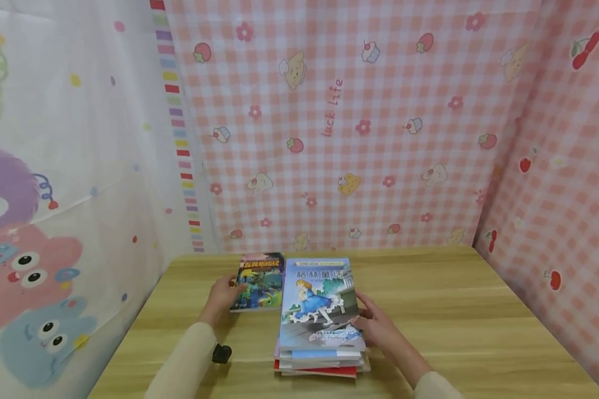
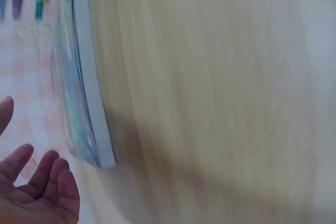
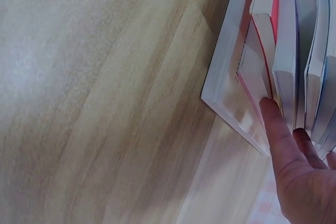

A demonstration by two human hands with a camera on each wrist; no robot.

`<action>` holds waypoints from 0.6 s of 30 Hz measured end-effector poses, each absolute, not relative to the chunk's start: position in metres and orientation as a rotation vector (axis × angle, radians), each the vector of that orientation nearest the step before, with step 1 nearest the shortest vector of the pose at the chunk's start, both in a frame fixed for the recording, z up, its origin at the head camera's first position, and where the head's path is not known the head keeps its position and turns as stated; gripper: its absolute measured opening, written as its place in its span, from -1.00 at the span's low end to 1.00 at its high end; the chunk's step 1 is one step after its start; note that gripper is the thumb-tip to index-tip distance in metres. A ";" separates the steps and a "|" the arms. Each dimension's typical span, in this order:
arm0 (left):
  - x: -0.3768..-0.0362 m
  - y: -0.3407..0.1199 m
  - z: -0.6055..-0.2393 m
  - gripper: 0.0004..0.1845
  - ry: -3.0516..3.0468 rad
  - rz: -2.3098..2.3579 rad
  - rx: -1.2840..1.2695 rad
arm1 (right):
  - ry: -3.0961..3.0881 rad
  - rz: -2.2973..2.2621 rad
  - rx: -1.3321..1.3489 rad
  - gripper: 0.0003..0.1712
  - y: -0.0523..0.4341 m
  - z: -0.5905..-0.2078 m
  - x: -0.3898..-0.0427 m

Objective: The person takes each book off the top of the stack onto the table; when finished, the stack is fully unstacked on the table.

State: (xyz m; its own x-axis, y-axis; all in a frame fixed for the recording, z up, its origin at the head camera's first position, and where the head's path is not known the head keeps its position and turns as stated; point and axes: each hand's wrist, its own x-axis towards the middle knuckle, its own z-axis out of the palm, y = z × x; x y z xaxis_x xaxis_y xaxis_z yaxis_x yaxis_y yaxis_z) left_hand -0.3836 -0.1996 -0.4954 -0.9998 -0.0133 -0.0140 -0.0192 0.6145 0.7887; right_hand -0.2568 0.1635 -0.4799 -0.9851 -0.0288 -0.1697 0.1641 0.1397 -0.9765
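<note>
A stack of books (image 1: 324, 310) lies on the table, its top cover showing a figure in a blue dress. My right hand (image 1: 376, 324) is at the stack's right side; in the right wrist view its fairly straight fingers (image 3: 281, 135) touch the page edges of several books. To the left of the stack lies a smaller book (image 1: 259, 282) with a dark, colourful cover. My left hand (image 1: 224, 296) is by that book's left edge. In the left wrist view its loosely bent fingers (image 2: 47, 182) are beside a book corner, with no grip visible.
The wood-grain table (image 1: 429, 310) extends to both sides. A pink checked curtain (image 1: 339, 166) hangs behind it, with a white patterned curtain (image 1: 105, 183) at left. A small black object (image 1: 222, 353) is beside the left sleeve (image 1: 187, 357).
</note>
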 end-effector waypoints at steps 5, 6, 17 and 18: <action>-0.366 -0.179 -0.483 -0.44 2.714 1.549 0.089 | 2.280 -1.947 0.144 -0.26 0.160 -0.477 -0.258; -0.360 -0.173 -0.481 -0.44 2.679 1.595 0.100 | 2.284 -1.945 0.148 -0.27 0.159 -0.477 -0.259; -0.289 -0.133 -0.487 -0.29 2.281 1.686 0.350 | 2.260 -1.944 0.160 -0.24 0.157 -0.481 -0.255; -0.287 -0.132 -0.488 -0.29 2.276 1.690 0.363 | 2.254 -1.946 0.152 -0.24 0.158 -0.481 -0.254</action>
State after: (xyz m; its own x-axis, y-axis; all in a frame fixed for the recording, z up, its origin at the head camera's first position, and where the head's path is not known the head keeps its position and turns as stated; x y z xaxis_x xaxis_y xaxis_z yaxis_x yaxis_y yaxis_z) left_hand -0.2867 -0.1318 -0.4881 -0.9285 0.3635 -0.0758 0.0325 0.2828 0.9586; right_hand -0.2544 0.1576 -0.4811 -0.9821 -0.0268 -0.1864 0.1805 0.1483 -0.9723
